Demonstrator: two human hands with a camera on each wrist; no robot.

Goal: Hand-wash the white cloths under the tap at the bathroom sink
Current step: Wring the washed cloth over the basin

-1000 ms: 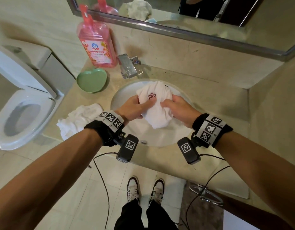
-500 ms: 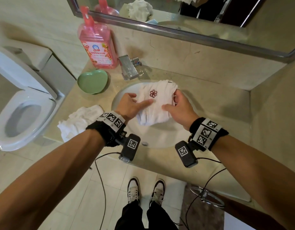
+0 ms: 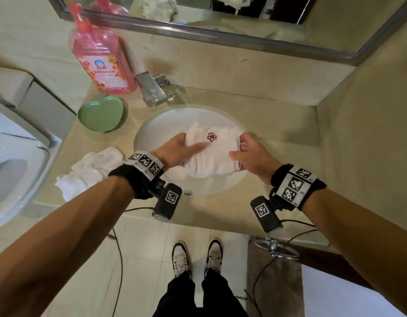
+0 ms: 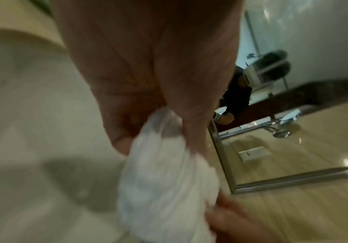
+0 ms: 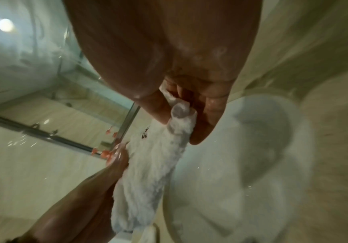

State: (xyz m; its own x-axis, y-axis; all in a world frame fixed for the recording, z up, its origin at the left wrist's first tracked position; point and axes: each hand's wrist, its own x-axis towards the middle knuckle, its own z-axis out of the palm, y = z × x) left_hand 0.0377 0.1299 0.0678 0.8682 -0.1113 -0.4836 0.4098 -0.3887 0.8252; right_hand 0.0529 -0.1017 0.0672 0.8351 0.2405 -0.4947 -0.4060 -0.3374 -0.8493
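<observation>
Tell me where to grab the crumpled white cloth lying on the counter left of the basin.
Judging by its pose, take the crumpled white cloth at its raised, bunched folds nearest the white oval basin, coming from above with the left hand. It lies loose on the beige stone counter, so a top pinch should lift it. Both hands now grip the white cloth with the red flower.

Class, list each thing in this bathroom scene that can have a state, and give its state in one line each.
Flower cloth: spread over the basin, gripped at both ends.
Left hand: gripping the cloth.
Right hand: pinching the cloth.
Second cloth: crumpled on the counter.
Tap: no water seen.
Toilet: lid up.
</observation>
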